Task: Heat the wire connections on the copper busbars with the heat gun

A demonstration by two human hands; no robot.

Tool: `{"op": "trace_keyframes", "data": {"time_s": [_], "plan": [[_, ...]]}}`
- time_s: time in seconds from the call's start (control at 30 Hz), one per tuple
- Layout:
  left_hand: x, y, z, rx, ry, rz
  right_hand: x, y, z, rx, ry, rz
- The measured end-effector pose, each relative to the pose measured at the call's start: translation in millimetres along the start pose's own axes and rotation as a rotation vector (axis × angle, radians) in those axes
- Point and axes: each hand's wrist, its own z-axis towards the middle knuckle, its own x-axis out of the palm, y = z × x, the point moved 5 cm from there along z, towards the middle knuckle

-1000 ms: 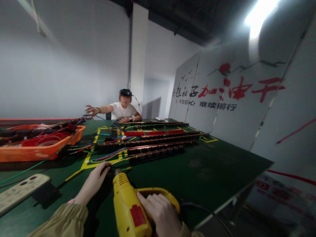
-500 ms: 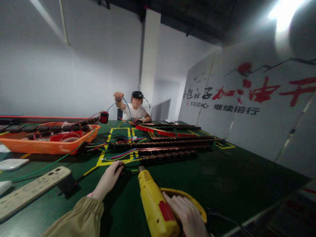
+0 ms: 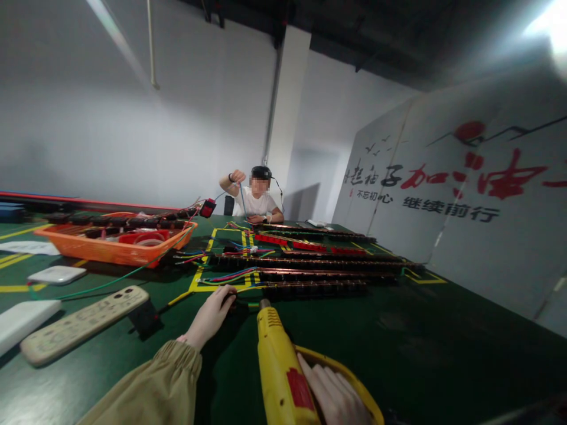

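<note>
My right hand (image 3: pixel 330 386) is wrapped round the handle of a yellow heat gun (image 3: pixel 278 360) with a red label. Its metal nozzle (image 3: pixel 264 303) points away from me, close to the left end of the nearest black strip (image 3: pixel 316 289) with copper lines. To the left of the nozzle, my left hand (image 3: pixel 213 313) has its fingers pinched together on thin wires (image 3: pixel 248 288) that run to that strip. A short green-yellow piece (image 3: pixel 253 305) shows just by the nozzle. What lies inside the left fingers is partly hidden.
Further strips (image 3: pixel 319 261) with coloured wire ends lie beyond. An orange basket (image 3: pixel 110 254) of parts, a power strip (image 3: pixel 86 324) with a black plug (image 3: pixel 145 319), and white boxes (image 3: pixel 56 275) are on the left. Across the table a co-worker (image 3: pixel 254 198) holds up a blue wire.
The view has turned a little to the left, so everything sits further right. Both my hands keep their grips. The co-worker's raised hand has come slightly lower with the blue wire.
</note>
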Motion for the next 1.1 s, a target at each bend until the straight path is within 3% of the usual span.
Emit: {"op": "trace_keyframes", "data": {"time_s": [0.23, 0.63, 0.9, 1.1], "plan": [[6.3, 10.6, 3.0, -0.003, 0.011, -0.081, 5.9, 19.2, 12.5, 0.004, -0.041, 0.028], [2.2, 15.4, 5.9, 0.062, -0.022, 0.042, 19.3, 46.3, 26.3, -0.024, -0.045, 0.114], [-2.9, 11.7, 3.1, 0.038, -0.017, 0.080, 18.1, 36.0, 20.8, 0.023, 0.058, 0.213], [-4.8, 7.7, 1.4, 0.010, -0.003, 0.092, 11.8, 13.8, 10.8, 0.173, 0.132, 0.290]]}}
